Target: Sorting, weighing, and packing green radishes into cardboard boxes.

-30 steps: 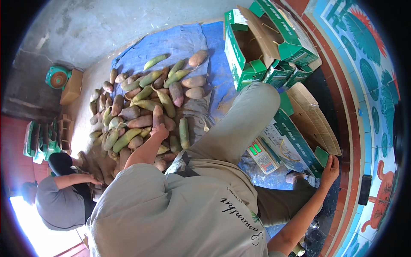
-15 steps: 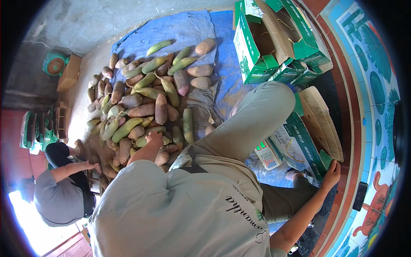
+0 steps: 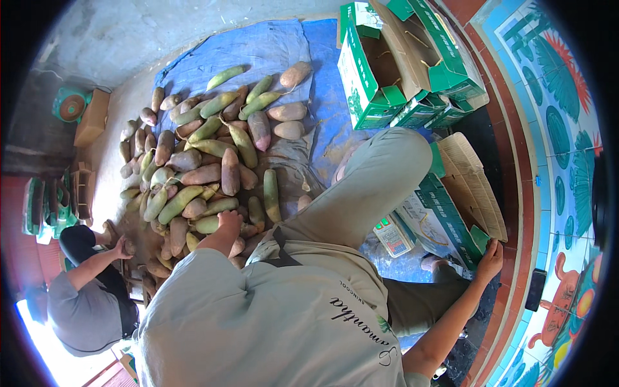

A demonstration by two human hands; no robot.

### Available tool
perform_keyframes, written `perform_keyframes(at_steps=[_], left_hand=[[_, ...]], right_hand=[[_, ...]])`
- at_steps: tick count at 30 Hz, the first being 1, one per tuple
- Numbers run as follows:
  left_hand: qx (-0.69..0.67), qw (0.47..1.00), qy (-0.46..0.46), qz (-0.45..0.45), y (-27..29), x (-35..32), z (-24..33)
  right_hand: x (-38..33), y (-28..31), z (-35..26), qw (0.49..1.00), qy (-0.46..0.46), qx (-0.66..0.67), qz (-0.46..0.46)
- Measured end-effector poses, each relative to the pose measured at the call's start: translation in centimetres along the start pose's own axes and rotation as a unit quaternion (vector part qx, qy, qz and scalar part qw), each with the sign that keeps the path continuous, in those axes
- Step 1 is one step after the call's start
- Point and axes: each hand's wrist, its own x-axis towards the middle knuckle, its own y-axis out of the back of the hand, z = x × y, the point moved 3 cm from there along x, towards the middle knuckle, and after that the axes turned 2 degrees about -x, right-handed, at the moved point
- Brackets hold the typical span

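Large elongated radishes [image 3: 201,174], green, purplish and tan, lie in a broad pile on a blue tarp. At the pile's near edge, my left hand [image 3: 229,224] is closed against a green radish [image 3: 207,224]; the fingers are partly hidden. Out to the right, my right hand [image 3: 491,258] grips the near corner of an open green-and-white cardboard box [image 3: 445,216]. The box stands tilted beside my leg, with its brown inner flap raised. A small scale with a lit green display [image 3: 393,237] sits against it, left of the box.
More open green cartons [image 3: 380,71] stand at the far right. A tiled, painted wall [image 3: 567,161] borders the right side. At left, a co-worker in grey [image 3: 87,306] sits by the pile, a hand at a radish. Behind are a fan [image 3: 69,104] and a brown box [image 3: 92,118].
My view has shifted slightly right, so the scene slides left. My left hand has drawn back a little toward me in the pile. The right hand stays on the box corner.
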Motion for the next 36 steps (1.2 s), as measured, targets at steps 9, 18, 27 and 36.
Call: perform_keyframes(at_steps=[9,18,27,36], left_hand=[[-0.200,0.974,0.072,0.074,7.8,3.1,-0.3],[-0.474,0.847,0.011,0.240,18.8,3.2,3.7],[-0.629,0.577,-0.185,0.488,34.6,-4.6,5.8],[-0.760,0.364,-0.337,0.419,44.4,-13.2,11.6]], right_hand=[[-0.6,0.5,-2.7,1.000,0.000,0.021,0.016],[-2.4,1.4,-7.9,0.986,0.135,0.081,-0.054],[-3.4,1.2,-9.4,0.980,0.176,-0.015,-0.087],[-3.7,0.8,-8.7,0.968,0.218,-0.072,-0.101]])
